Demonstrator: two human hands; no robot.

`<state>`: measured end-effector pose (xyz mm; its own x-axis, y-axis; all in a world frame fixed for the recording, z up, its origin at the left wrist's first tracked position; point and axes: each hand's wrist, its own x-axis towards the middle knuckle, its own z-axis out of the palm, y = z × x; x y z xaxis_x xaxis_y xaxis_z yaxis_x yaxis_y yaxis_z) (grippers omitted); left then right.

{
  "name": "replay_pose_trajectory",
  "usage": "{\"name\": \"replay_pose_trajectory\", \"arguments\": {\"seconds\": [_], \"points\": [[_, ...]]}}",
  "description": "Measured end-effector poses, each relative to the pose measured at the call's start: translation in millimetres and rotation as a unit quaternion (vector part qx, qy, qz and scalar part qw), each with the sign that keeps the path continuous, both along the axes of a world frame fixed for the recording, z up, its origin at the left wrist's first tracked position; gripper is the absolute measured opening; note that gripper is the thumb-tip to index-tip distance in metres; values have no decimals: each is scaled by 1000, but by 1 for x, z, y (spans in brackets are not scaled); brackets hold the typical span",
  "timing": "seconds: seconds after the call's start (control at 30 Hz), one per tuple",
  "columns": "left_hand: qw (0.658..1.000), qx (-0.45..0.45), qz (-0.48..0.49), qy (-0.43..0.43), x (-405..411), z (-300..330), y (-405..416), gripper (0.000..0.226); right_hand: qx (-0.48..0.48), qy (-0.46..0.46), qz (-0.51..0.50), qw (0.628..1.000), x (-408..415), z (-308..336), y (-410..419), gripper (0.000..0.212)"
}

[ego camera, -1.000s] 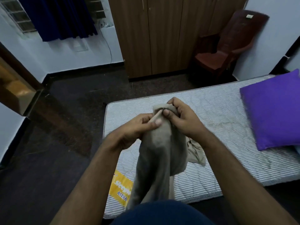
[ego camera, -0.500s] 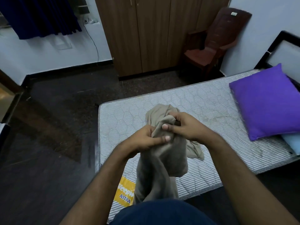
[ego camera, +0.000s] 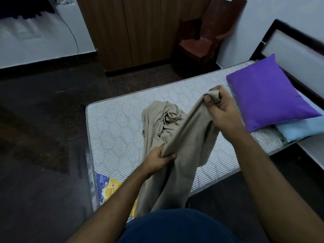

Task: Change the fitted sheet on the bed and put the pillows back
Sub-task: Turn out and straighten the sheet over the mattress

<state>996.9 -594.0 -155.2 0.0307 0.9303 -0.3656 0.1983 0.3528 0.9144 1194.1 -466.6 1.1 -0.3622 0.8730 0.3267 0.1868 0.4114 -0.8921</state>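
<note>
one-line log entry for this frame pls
stage: unfolding sheet | left hand: grips beige sheet low | right hand: grips its corner, raised | mattress: bare | purple pillow: at head end

Two hands are in view — the left hand (ego camera: 158, 159) and the right hand (ego camera: 221, 109). There is one beige sheet (ego camera: 177, 137) and one bare striped mattress (ego camera: 119, 130). Two pillows lie at the head end — one purple pillow (ego camera: 266, 99) and one light blue pillow (ego camera: 301, 130). One brown chair (ego camera: 206, 37) and one wooden wardrobe (ego camera: 133, 28) are behind.
</note>
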Motion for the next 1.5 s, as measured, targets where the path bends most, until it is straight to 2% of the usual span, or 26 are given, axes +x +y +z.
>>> {"name": "replay_pose_trajectory", "arguments": {"seconds": [0.07, 0.2, 0.27, 0.3, 0.33, 0.43, 0.5, 0.57, 0.73, 0.83, 0.87, 0.93, 1.0, 1.03, 1.07, 1.13, 1.17, 1.2, 1.3, 1.33, 1.4, 1.5], "points": [[1000, -1, 9, 20, 5, -11, -2, 38, 15, 18, -15, 1000, 7, 10, 0, 24], [990, -58, -54, 118, 17, -47, -10, 53, 39, 55, -66, 995, 21, 27, 4, 18], [983, -71, -45, 165, 18, -52, -12, 47, 46, 73, -97, 992, 30, 32, 10, 15], [983, -69, -8, 171, 18, -47, -13, 37, 50, 71, -112, 990, 35, 34, 14, 13], [986, -67, 45, 149, 18, -39, -12, 29, 57, 64, -128, 988, 41, 35, 17, 12], [981, -54, 188, -7, 13, 5, -4, 33, 70, 22, -189, 979, 61, 31, 35, 14], [973, -51, 197, -109, 8, 46, 1, 41, 67, -25, -220, 973, 74, 28, 49, 22], [973, -71, 138, -171, 0, 88, -2, 41, 45, -66, -225, 971, 80, 24, 64, 24], [968, -117, 25, -219, -12, 158, -29, 59, 58, -139, -196, 969, 66, 25, 95, 27], [983, -140, -56, -103, -11, 159, -36, 87, 86, -133, -188, 969, 41, 42, 108, 18], [981, -157, -78, -82, -7, 158, -38, 83, 83, -106, -182, 974, 29, 49, 112, 16], [978, -167, -94, -84, 1, 151, -40, 49, 76, -48, -159, 983, 0, 56, 122, 16], [981, -134, -49, -131, 15, 150, -39, 24, 32, -3, -88, 996, -28, 55, 125, 16], [981, -110, -3, -161, 20, 150, -38, 21, -10, -3, -23, 1000, -40, 50, 123, 21], [975, -92, 51, -198, 25, 151, -35, 24, -49, -23, 41, 998, -51, 46, 119, 37], [942, -68, 126, -304, 29, 158, -29, 34, -104, -125, 114, 980, -60, 38, 101, 80], [920, -59, 141, -360, 29, 162, -25, 38, -110, -162, 130, 972, -58, 32, 91, 86], [901, -48, 143, -408, 30, 166, -23, 44, -110, -172, 132, 970, -54, 21, 84, 78], [866, 4, 100, -490, 29, 172, -17, 70, -103, -159, 91, 978, -28, -11, 53, 32], [856, 14, 85, -509, 29, 173, -15, 75, -115, -178, 72, 975, -16, -25, 42, 30], [841, 23, 70, -536, 28, 173, -11, 76, -162, -240, 32, 957, 10, -53, 25, 43], [821, 46, -1, -570, 26, 167, -5, 83, -280, -378, -16, 882, 41, -79, 10, 72]]}}
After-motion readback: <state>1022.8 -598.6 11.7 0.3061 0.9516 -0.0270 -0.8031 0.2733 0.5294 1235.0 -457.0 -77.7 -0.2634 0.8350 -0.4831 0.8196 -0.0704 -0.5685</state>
